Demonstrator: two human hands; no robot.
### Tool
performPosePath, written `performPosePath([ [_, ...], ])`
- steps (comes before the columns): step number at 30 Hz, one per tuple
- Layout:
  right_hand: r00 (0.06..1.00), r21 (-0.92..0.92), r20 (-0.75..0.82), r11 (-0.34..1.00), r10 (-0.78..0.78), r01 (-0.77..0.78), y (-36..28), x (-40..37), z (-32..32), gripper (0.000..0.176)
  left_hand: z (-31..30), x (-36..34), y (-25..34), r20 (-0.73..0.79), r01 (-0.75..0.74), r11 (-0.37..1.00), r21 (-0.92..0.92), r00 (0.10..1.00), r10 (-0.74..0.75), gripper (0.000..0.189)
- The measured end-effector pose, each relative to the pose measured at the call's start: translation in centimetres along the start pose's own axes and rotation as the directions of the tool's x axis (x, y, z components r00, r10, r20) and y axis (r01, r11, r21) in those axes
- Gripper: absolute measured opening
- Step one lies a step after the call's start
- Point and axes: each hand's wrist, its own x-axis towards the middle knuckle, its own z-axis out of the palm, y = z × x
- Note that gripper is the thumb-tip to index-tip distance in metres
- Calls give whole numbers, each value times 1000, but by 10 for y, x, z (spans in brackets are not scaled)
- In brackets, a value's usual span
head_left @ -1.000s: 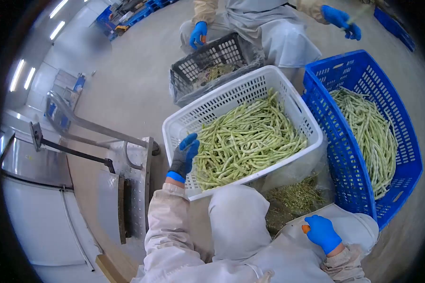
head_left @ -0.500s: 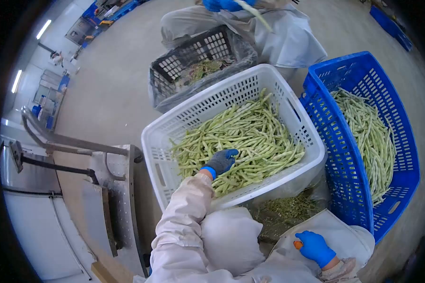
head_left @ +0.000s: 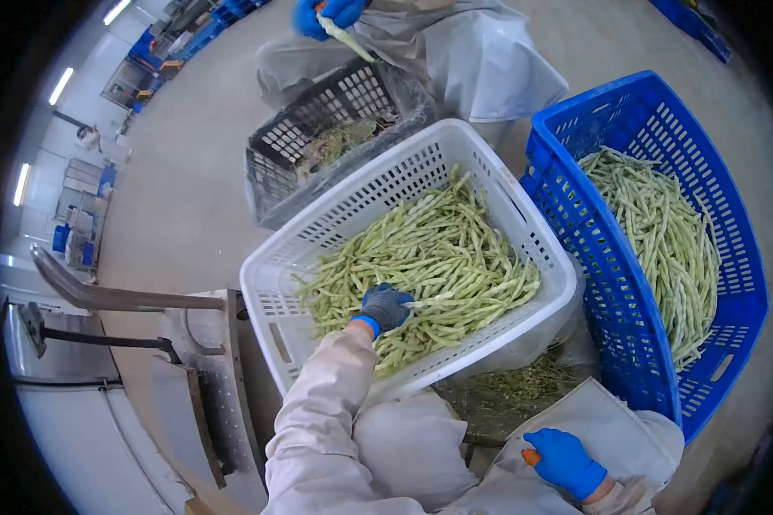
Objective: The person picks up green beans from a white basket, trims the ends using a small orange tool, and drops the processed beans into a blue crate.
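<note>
My left hand (head_left: 386, 309), in a dark grey and blue glove, is down on the heap of long green beans (head_left: 438, 249) in the white crate (head_left: 262, 296). Its fingers curl over some beans, and a pale bean end sticks out by the fingertips. My right hand (head_left: 565, 462), in a blue glove, rests over my lap, closed around a small orange handle (head_left: 532, 457); the rest of that item is hidden in the fist. Below the white crate lie trimmed scraps (head_left: 524, 382) in clear plastic.
A blue crate (head_left: 588, 232) with more long beans (head_left: 653, 249) stands at the right. Behind the white crate is a black plastic-lined crate (head_left: 275, 176) with scraps. A co-worker's blue-gloved hands (head_left: 331, 15) hold a bean there. A metal cart (head_left: 223, 378) stands left.
My left hand has curled its fingers down into the beans. My right hand keeps its grip on the orange handle. The co-worker's hands and bean have moved left, over the black crate. My view has shifted slightly.
</note>
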Motion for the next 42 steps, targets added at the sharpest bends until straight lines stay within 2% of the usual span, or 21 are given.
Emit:
performPosePath([
  [2,1000,-20,4,999,-28,28,-3,-1,-2,26,-21,-28,-16,13,84,915,-395,996,-86,36],
  [3,999,-18,-13,999,-49,49,-3,-1,-2,26,-38,-47,-16,109,173,719,-673,985,-135,38],
  [4,996,-18,-41,997,-76,75,-3,-2,-1,25,-56,-66,-14,91,168,731,-662,985,-145,38],
  [6,989,-29,-95,994,-112,110,-4,-2,-1,24,-91,-100,-3,14,60,538,-841,996,-90,43],
  [8,969,31,-212,990,-125,135,-6,-2,-5,23,-122,-130,11,-11,15,591,-807,999,-40,45],
  [10,902,200,-401,946,-160,256,-19,4,-24,25,-142,-152,30,-137,-177,559,-810,984,112,45],
  [12,744,176,-635,899,-209,402,-46,10,-59,27,-169,-172,61,-194,-316,616,-722,947,257,43],
  [14,625,87,-746,896,-231,435,-79,8,-94,33,-196,-194,97,-239,-430,658,-618,900,364,40],
  [15,602,68,-757,886,-253,459,-96,6,-108,37,-209,-202,112,-266,-527,683,-506,849,457,40],
  [17,565,39,-778,875,-276,482,-105,-5,-124,41,-221,-218,132,-271,-569,685,-455,821,502,41],
  [19,581,-202,-651,850,-488,487,-104,-9,-129,46,-228,-232,143,-254,-564,680,-469,824,507,42],
  [20,562,-219,-648,832,-514,509,-105,-17,-130,46,-227,-236,147,-270,-558,696,-451,829,489,42],
  [22,678,-266,-525,856,-514,443,-105,-30,-131,31,-224,-243,149,-378,-655,739,-159,732,567,43],
  [24,583,-345,-558,804,-590,484,-105,-34,-125,29,-221,-254,153,-403,-608,766,-208,767,500,41],
  [26,619,-409,-535,818,-575,405,-109,-41,-121,27,-226,-265,159,-381,-576,789,-217,794,475,40],
  [27,601,-429,-512,789,-613,440,-115,-45,-119,27,-225,-267,159,-407,-550,808,-210,801,439,40],
  [29,641,-492,-504,803,-578,337,-120,-55,-116,28,-223,-268,162,-380,-562,813,-150,792,477,36],
  [39,560,-556,-563,780,-607,287,-108,-57,-103,21,-225,-282,183,-421,-576,807,-132,770,480,36],
  [40,585,-219,-670,875,-457,432,-106,-57,-102,17,-225,-285,185,-431,-575,804,-149,770,471,37],
  [41,638,147,-720,837,-274,526,-104,-62,-101,14,-225,-287,188,-423,-589,793,-154,765,486,37],
  [42,663,382,-728,702,-172,602,-107,-70,-104,15,-224,-286,192,-500,-657,720,-226,712,493,38],
])
